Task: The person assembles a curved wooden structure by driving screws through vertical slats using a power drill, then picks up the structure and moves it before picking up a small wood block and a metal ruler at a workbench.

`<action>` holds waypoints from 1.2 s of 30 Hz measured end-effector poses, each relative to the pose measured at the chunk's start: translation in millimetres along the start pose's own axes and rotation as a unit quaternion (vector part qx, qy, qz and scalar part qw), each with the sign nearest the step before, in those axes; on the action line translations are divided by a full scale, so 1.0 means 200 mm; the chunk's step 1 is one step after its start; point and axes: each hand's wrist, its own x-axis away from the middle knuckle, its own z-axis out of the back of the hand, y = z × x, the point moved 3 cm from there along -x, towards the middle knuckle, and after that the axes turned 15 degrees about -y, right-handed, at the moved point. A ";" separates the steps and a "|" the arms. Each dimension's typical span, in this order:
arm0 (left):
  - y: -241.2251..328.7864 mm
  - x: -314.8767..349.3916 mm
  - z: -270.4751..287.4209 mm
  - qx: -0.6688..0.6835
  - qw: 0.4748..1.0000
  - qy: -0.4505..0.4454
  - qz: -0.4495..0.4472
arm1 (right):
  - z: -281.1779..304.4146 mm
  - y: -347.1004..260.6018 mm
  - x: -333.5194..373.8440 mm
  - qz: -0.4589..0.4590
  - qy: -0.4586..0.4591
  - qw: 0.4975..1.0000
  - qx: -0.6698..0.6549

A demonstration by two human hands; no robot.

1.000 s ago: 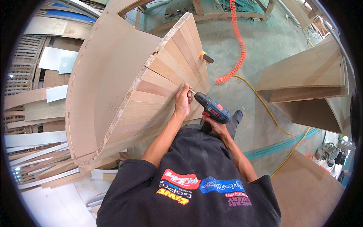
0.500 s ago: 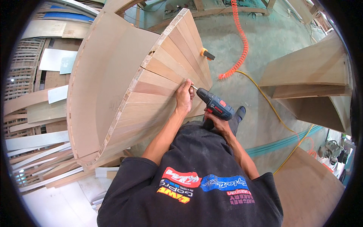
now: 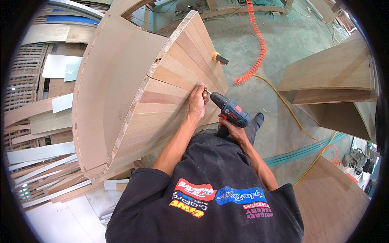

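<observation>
My right hand (image 3: 231, 128) is wrapped around the grip of a dark blue and black cordless drill (image 3: 234, 111), whose bit (image 3: 208, 92) points up and left. At the bit's tip my left hand (image 3: 197, 100) is closed in a pinch, against the face of a curved wooden panel (image 3: 156, 109) made of fanned-out strips. What the left fingers pinch is hidden. A pale, rough edge runs along the panel's left side, with a small dark gap in it. An orange and black clamp (image 3: 220, 58) sits on the panel's far right side.
A large curved board (image 3: 103, 81) stands left of the panel. Wood strips and offcuts (image 3: 44, 174) lie farther left. An orange coiled air hose (image 3: 261, 44) and yellow hose (image 3: 285, 107) cross the floor. Curved wooden pieces (image 3: 328, 77) stand at right, above a flat brown sheet (image 3: 332, 198).
The panel's upper edge and the clamp appear slightly farther left in the picture. Both hands and the drill stay nearly where they were, with the bit still at my left fingers.
</observation>
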 end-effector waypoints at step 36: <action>-0.02 -0.04 0.00 -0.010 0.995 0.081 -0.050 | 0.07 -0.01 -0.07 -0.001 -0.047 0.997 0.053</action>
